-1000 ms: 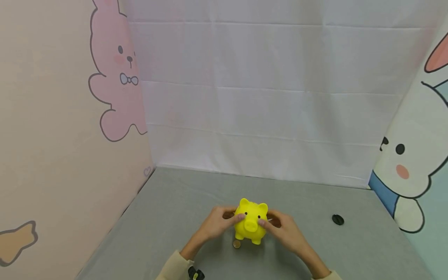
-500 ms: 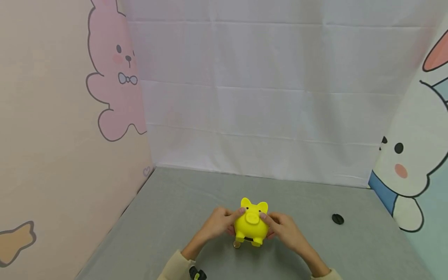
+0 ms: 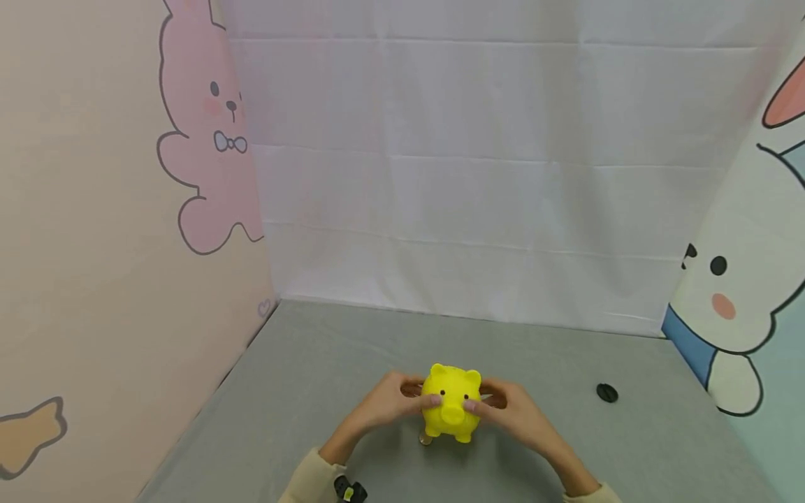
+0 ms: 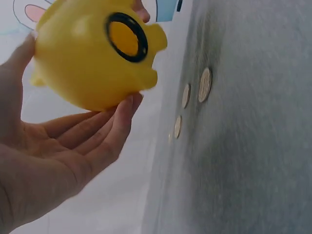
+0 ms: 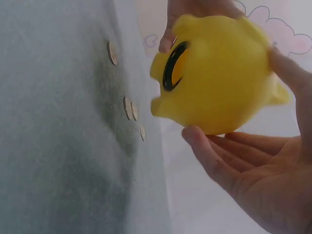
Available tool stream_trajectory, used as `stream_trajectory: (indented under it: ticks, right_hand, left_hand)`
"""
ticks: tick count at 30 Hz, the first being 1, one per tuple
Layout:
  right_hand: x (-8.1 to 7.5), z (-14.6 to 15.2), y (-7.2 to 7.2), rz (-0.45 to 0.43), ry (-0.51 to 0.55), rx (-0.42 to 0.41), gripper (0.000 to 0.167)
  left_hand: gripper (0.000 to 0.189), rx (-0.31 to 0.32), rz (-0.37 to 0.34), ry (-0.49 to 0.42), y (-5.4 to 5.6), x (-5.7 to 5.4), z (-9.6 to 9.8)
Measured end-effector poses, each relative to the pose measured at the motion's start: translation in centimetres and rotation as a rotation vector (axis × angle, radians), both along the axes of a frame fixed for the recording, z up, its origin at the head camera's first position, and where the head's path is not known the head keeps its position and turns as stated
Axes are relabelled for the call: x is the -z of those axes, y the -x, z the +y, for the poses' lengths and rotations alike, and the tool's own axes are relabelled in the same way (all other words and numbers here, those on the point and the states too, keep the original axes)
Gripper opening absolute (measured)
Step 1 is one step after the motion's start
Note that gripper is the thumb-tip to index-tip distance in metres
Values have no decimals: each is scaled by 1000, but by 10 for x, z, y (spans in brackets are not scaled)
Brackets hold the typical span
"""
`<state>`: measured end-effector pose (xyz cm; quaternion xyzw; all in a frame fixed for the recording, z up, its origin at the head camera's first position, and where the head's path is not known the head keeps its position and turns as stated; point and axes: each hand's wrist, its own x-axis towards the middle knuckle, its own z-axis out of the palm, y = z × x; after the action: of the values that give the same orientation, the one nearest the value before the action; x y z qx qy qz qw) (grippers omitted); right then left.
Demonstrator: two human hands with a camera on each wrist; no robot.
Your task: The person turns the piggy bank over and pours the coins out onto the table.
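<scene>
Between my two hands I hold a yellow pig-shaped piggy bank point(image 3: 452, 412), raised over the table with its snout facing me. My left hand point(image 3: 391, 404) grips one side, thumb by the eye and fingers behind. On the opposite side my right hand point(image 3: 518, 418) grips it likewise. A black-rimmed round hole point(image 4: 127, 37) shows in its underside in the left wrist view. Several coins lie on the table below, among them a larger coin point(image 4: 205, 85) and another coin point(image 5: 112, 52). From the head, one coin point(image 3: 425, 439) peeks out beside the pig's foot.
A black round plug point(image 3: 606, 392) lies to the right on the grey tabletop point(image 3: 352, 335). White cloth point(image 3: 465, 175) hangs along the back edge, and walls with cartoon animals flank both sides. A black wrist device point(image 3: 350, 490) sits at my left sleeve.
Half a second ago the piggy bank was tipped back, with its snout up and belly edge showing; now its face has tilted forward and down again. Both hands kept their grip.
</scene>
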<state>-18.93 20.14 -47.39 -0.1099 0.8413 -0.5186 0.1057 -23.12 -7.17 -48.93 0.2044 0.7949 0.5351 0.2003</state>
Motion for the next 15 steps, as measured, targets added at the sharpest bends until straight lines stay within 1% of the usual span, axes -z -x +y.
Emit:
stream_trajectory:
  ticks: [1,4,6,8,10,12,15]
  right_hand:
    - [1,1,0,21,0,-18,64]
    - [6,3,-1,108,-11,-58,82]
    - [8,3,-1,168,-9,-66,89]
    - [9,2,-2,216,-11,-58,93]
    - [10,0,-2,255,-3,-44,94]
    - [10,-2,-2,290,6,-26,95]
    - [12,-4,-2,372,4,-16,96]
  left_hand:
    - [67,20,27,-1,0,0,-1]
    - [85,53,119,6,-1,0,-4]
    - [93,61,161,-2,-2,0,-3]
    - [97,46,185,-2,-2,0,-3]
    - [100,26,195,-8,-3,1,-2]
    - [100,8,205,-16,-3,2,-2]
    - [100,-9,241,-39,-4,3,-3]
